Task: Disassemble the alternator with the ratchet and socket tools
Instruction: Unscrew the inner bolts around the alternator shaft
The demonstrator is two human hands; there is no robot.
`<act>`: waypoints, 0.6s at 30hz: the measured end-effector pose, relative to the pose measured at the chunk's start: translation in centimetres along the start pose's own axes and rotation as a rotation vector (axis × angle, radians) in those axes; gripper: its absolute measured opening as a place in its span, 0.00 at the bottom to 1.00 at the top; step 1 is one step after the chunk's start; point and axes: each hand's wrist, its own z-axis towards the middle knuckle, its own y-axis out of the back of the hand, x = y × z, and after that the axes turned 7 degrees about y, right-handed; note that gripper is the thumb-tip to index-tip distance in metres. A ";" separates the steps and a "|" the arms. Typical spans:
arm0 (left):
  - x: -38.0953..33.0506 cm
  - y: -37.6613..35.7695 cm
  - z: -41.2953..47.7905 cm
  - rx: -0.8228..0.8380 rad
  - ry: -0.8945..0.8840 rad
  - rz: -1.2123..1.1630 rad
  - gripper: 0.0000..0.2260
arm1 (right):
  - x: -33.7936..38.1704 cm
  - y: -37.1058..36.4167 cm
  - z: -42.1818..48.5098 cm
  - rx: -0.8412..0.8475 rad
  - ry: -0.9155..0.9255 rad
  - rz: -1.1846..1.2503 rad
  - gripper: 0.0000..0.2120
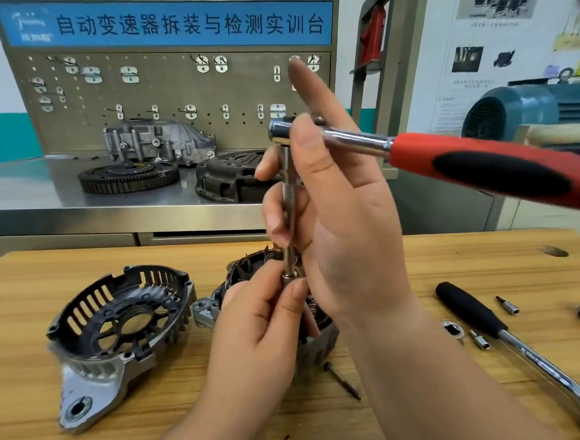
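Observation:
A ratchet with a red and black handle [484, 168] is held up over the wooden table, a long extension bar [290, 216] hanging from its head. My right hand [343, 216] grips the bar and the ratchet head, index finger pointing up. My left hand [258, 325] pinches the socket end [289, 278] at the bar's lower tip. Behind my hands sits the alternator body [237, 278], partly hidden. The removed end cover [118, 331] lies to its left.
A second ratchet with a black grip [509, 338] lies at the right with two small sockets [479, 339] and a bit [509, 306]. A long bolt [342, 381] lies near the alternator. Behind the table stands a steel bench [21, 183] with gear parts and a pegboard.

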 end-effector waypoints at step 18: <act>-0.3 -0.1 0.0 0.010 0.038 0.019 0.11 | 0.0 0.1 0.0 0.023 0.010 -0.040 0.16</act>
